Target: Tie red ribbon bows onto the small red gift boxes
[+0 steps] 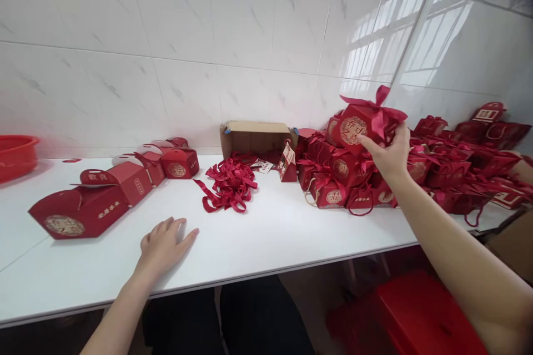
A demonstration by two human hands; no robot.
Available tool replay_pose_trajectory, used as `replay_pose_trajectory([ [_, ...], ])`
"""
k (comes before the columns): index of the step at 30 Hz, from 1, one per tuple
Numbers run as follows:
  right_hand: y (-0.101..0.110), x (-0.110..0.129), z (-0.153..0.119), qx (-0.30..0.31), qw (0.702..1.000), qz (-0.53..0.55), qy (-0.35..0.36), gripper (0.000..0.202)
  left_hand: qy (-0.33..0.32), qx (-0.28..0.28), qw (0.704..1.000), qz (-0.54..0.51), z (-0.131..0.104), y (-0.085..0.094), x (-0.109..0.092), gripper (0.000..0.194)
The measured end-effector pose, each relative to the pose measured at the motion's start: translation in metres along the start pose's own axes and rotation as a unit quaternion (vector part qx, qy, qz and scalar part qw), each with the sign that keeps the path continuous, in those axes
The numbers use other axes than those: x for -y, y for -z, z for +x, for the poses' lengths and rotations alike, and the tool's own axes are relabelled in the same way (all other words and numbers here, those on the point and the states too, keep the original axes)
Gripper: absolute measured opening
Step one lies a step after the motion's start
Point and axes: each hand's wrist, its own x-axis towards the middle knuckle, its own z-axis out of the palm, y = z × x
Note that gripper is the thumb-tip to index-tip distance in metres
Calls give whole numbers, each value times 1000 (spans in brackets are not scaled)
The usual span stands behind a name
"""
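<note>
Red box (pixel 353 123), head view: clamped in right hand (pixel 390 154), thumb on its front, other fingers hidden behind. Box lies left of the palm, long axis roughly sideways, at the top of the pile (pixel 333 196); contact unclear. Left hand (pixel 165 244) well apart, fingers loosely spread on white table (pixel 266 238). Ribbons (pixel 233 184) between. Tiled wall (pixel 179 16) behind.

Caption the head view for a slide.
Right hand grips a ribboned red box; left hand rests on the white table.
</note>
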Motion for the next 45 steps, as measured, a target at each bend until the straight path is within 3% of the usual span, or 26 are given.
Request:
replay_pose_trajectory([
  [1,-2,-15,9,-4,999,-44,-27,82,-2,-2,1000,1,0,0,0,62],
  [4,-11,-43,23,106,976,-138,-133,105,-8,-7,1000,-1,0,0,0,59],
  [7,-14,-38,16,133,959,-192,-161,113,-7,-11,1000,-1,1,-1,1,58],
  [11,-14,6,-23,47,986,-163,0,90,-4,-14,1000,0,0,-3,1,57],
  [14,-27,41,-70,57,981,-112,148,83,-10,-17,1000,4,-4,-2,-1,56],
  [16,-44,58,-102,94,971,-80,207,82,-9,-16,1000,7,-8,-1,-4,54],
  [20,-94,84,-159,209,944,-29,254,67,-5,-6,1000,13,-13,-1,-7,53],
  [24,-147,112,-190,358,895,36,263,49,-7,11,1000,14,-14,-3,-6,54],
  [26,-168,130,-197,446,859,91,232,41,-7,13,1000,15,-14,-4,-5,53],
  [28,-184,150,-202,493,843,127,177,30,-8,7,1000,19,-14,-6,-5,53],
  [34,-221,201,-208,500,852,148,51,13,-7,-3,1000,27,-18,-7,-8,50],
  [39,-243,219,-168,519,815,258,-7,21,-7,-5,1000,6,-18,-12,-4,49],
  [40,-242,220,-156,516,799,307,-34,25,-4,-6,1000,-3,-18,-13,-2,49],
  [43,-226,219,-122,489,667,530,-186,27,-4,-23,999,-47,-18,-15,0,49],
  [45,-208,219,-106,502,609,581,-200,27,-2,-65,993,-101,-18,-11,-3,47],
])
